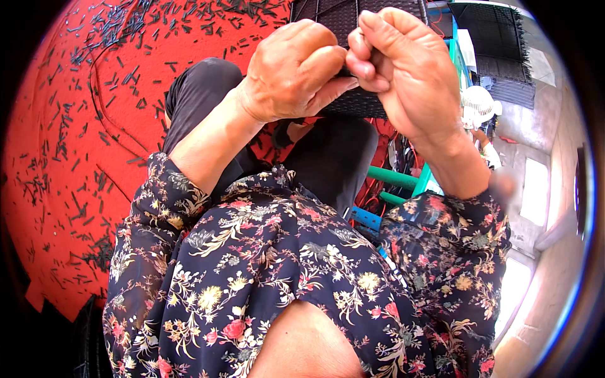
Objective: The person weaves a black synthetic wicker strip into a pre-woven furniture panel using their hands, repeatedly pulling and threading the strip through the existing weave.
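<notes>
Both my hands are raised close together over a black woven panel [368, 104], which has dark strands across its upper part. My left hand [296, 69] is closed, thumb and fingers pressed together near the panel. Just to its right, my right hand [413, 69] is curled with the thumb bent against the fingers. Whatever lies between the fingers of either hand is hidden or too small to name. The panel is partly covered by my hands and sits beyond my knees.
Many short black strips [79, 205] lie scattered over the red floor covering [57, 252], along with a long dark cord [97, 94]. Green tubing [394, 177] stands at my right. Beyond it are dark woven pieces [498, 38] and a person [488, 148] partly in view.
</notes>
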### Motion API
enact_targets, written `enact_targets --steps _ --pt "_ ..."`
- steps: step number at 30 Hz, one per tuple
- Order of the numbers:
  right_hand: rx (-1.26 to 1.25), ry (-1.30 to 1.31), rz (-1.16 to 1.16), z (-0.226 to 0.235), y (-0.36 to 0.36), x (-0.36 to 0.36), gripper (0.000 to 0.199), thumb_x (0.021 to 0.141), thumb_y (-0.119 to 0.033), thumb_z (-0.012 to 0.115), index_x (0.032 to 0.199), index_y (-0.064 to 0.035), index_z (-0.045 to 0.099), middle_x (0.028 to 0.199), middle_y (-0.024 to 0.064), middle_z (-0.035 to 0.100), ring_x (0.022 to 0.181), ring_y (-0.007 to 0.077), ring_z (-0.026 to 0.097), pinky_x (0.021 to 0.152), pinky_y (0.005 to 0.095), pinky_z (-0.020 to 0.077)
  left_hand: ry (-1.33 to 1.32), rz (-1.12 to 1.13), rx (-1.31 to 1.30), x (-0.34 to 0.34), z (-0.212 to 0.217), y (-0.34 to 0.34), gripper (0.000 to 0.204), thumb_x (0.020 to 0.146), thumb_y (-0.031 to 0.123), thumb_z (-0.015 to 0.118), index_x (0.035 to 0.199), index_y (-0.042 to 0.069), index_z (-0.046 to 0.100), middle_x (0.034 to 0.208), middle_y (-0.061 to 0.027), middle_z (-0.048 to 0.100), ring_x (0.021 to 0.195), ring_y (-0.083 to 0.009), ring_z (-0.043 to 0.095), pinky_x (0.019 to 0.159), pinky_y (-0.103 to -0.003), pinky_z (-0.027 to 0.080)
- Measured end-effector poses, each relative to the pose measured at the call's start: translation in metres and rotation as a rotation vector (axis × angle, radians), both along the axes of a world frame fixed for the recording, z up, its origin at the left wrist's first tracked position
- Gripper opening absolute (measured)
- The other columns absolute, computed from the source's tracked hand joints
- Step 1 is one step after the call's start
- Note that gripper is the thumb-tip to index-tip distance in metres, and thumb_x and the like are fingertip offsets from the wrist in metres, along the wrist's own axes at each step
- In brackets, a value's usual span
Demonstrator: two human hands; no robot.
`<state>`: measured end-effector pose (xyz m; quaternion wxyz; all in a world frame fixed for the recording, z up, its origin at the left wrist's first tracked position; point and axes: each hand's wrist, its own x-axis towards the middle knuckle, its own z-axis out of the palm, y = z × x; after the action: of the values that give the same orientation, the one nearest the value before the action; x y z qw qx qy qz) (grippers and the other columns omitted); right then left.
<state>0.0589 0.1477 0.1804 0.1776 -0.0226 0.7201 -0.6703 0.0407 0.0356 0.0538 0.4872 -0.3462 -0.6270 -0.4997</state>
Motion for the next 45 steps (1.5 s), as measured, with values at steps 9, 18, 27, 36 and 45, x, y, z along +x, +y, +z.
enact_targets --steps 9,18,27,36,45 --pt "-0.094 0.056 -0.108 -0.014 0.002 -0.012 0.015 0.09 -0.011 0.054 0.078 -0.0013 0.055 0.066 0.0062 0.057 0.055 0.0093 0.052 0.046 0.0185 0.0368 -0.166 -0.023 -0.034 0.006 0.003 -0.005 0.029 0.064 0.007 0.076 0.084 -0.001 0.057 0.074 -0.0103 0.056 0.066 -0.0243 0.058 0.056 -0.03 0.047" --pt "0.444 0.423 0.17 -0.011 0.017 -0.026 0.011 0.086 -0.014 0.06 0.084 -0.0027 0.062 0.069 -0.001 0.056 0.058 0.0034 0.047 0.052 0.0181 0.0369 -0.298 -0.101 0.014 0.008 0.002 -0.005 0.028 0.061 0.006 0.075 0.079 0.002 0.055 0.069 -0.01 0.048 0.059 -0.0273 0.051 0.05 -0.034 0.042" --pt "0.758 1.905 0.433 -0.003 0.033 -0.035 0.023 0.065 -0.007 0.065 0.087 -0.0049 0.064 0.082 0.0057 0.055 0.076 0.022 0.055 0.062 0.0312 0.047 -0.297 -0.104 -0.025 0.01 0.007 -0.007 0.028 0.061 0.006 0.076 0.079 0.001 0.055 0.069 -0.0107 0.05 0.059 -0.0271 0.052 0.051 -0.033 0.043" --pt "0.779 1.997 0.641 -0.017 0.035 -0.055 0.024 0.064 -0.015 0.059 0.085 -0.0018 0.06 0.081 0.0069 0.055 0.072 0.0209 0.056 0.06 0.0297 0.0457 -0.284 -0.115 -0.047 0.016 0.012 -0.013 0.028 0.061 0.005 0.076 0.079 0.001 0.056 0.069 -0.01 0.053 0.058 -0.0238 0.054 0.052 -0.03 0.045" --pt "0.715 1.133 0.569 0.004 0.023 -0.019 0.014 0.072 -0.002 0.06 0.085 -0.0007 0.059 0.072 0.0106 0.058 0.066 0.0198 0.059 0.058 0.0299 0.0471 -0.237 -0.095 -0.049 0.023 0.015 -0.021 0.028 0.062 0.006 0.077 0.079 0.0 0.056 0.068 -0.0104 0.054 0.057 -0.0226 0.055 0.05 -0.029 0.045"
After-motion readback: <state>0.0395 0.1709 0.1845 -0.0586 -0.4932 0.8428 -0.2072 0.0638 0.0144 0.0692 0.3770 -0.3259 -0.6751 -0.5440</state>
